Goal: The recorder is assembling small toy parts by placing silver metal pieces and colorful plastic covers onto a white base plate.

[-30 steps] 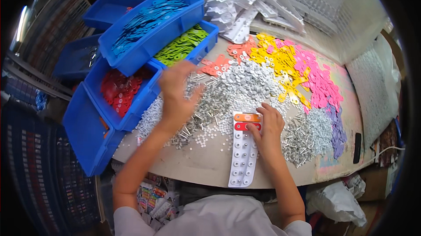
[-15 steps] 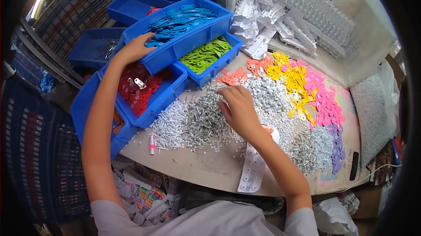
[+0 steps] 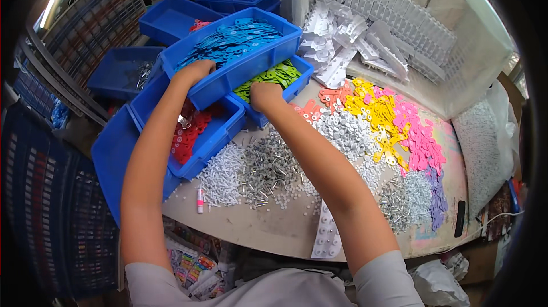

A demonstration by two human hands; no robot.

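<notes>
My left hand [image 3: 194, 71] curls over the near left corner of a blue bin [image 3: 251, 68] full of blue tags [image 3: 231, 43]. It grips the rim there. My right hand [image 3: 265, 95] reaches into the smaller blue bin [image 3: 301, 71] of green tags [image 3: 274, 75], just below the first bin's front wall. Its fingertips are bent down among the tags and hidden. Under my right forearm, at the table's near edge, lies a white strip with round holes [image 3: 326, 235].
A bin of red tags [image 3: 191, 133] sits under my left forearm, with more blue bins [image 3: 117, 73] to the left. On the table are piles of metal pins [image 3: 268, 170], white beads [image 3: 220, 173], yellow tags [image 3: 371, 107], pink tags [image 3: 419, 138] and white plastic strips [image 3: 342, 50].
My left hand rose from the red-tag bin to the corner of the blue-tag bin. My right hand left the strip and pin pile and went forward into the green-tag bin.
</notes>
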